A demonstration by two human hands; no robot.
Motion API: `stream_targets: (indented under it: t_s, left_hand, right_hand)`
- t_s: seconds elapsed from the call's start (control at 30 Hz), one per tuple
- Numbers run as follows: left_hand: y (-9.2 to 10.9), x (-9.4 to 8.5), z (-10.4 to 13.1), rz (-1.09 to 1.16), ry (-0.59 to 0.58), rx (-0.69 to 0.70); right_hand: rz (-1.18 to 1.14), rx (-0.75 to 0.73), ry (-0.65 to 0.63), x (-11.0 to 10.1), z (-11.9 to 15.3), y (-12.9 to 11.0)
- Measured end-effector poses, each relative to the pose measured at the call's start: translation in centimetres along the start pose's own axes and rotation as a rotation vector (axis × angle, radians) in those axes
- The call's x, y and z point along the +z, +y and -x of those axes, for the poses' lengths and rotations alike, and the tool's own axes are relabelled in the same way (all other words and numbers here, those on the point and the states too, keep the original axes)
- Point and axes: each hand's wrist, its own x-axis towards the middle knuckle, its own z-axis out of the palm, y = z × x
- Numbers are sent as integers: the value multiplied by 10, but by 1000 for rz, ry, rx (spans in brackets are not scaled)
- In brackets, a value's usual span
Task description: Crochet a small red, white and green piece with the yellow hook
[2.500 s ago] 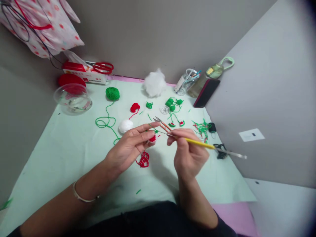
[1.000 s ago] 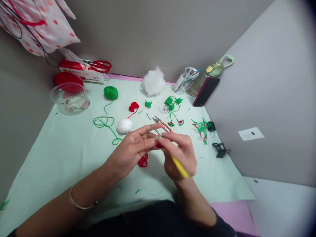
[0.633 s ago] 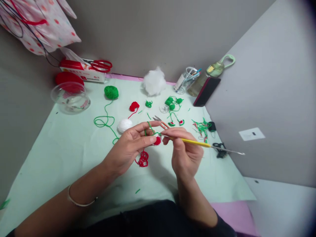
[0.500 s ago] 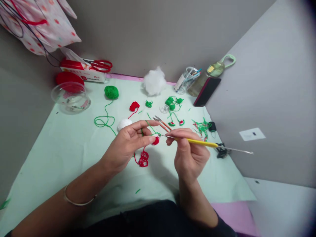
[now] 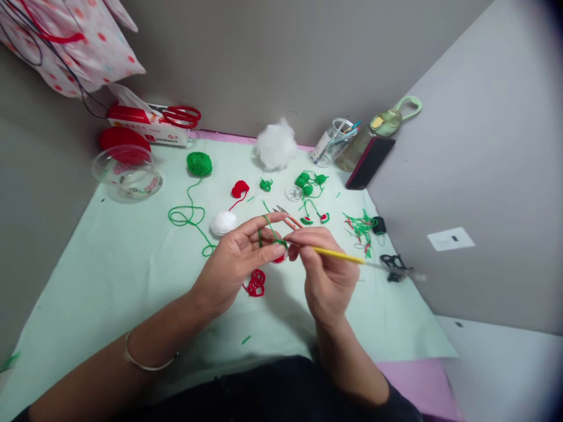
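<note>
Currently, left hand [image 5: 233,258] pinches one crochet piece [image 5: 280,258], right hand [image 5: 329,275] one hook [image 5: 339,254].

Muted, fairly even light with its source out of view leaves a soft, diffuse shadow on the pale surface [image 5: 132,252], below the hands [image 5: 332,275]. The right wall [image 5: 484,146] looks brighter than the back wall [image 5: 229,58]. The yellow hook [image 5: 338,255] smears at its rear tip, the crochet piece [image 5: 280,258] lacks fine detail, and wide-angle stretching and a dark upper-right corner mark the edges.
</note>
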Motion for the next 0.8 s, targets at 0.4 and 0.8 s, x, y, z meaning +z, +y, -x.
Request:
stream_targets:
  t_s: [0.4,0.8]
  left_hand:
    - [5,-4,-6,79,23,-63]
    - [8,-6,-3,-96,-40,-36]
  right_hand:
    - [-252,153,70,-6,-7,4]
    - [-479,374,46,-6,-11,4]
